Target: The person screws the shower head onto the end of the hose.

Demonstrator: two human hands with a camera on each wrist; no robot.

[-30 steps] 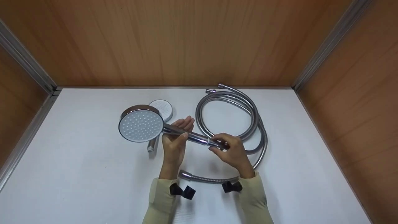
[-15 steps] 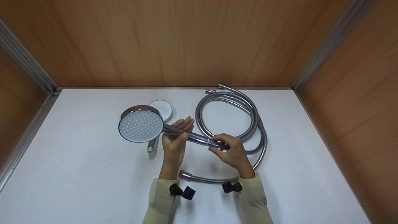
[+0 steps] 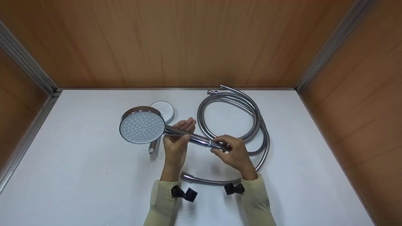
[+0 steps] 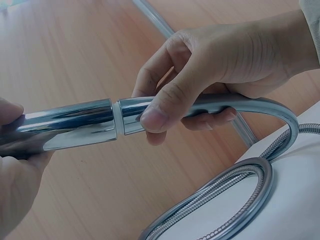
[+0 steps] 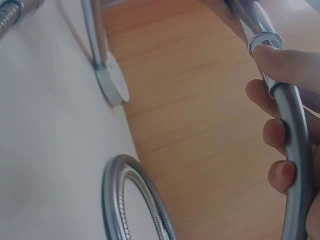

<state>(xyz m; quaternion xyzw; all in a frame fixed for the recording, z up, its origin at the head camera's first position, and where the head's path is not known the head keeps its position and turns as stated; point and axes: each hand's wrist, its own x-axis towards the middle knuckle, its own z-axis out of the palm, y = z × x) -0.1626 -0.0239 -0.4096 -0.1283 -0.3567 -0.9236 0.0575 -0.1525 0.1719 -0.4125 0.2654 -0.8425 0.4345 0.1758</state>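
Observation:
A chrome shower head [image 3: 142, 127] with a round, nozzle-dotted face is held above the table. Its handle lies across my left hand [image 3: 176, 144], pinned between thumb and palm, with the fingers stretched out behind. My right hand [image 3: 232, 150] pinches the end nut [image 4: 132, 115] of a smooth grey shower hose [image 5: 292, 135] at the handle's lower end. A narrow white ring [image 4: 118, 118] shows between nut and handle in the left wrist view; the thread inside is hidden. From my right hand the hose bends down to the coils [image 3: 201, 116] on the table.
A second, smaller shower head [image 3: 163, 110] lies on the white table [image 3: 78, 175] behind my left hand. One ribbed metal hose end [image 3: 187, 176] rests near my wrists. Wooden panels [image 3: 176, 44] enclose the back and sides.

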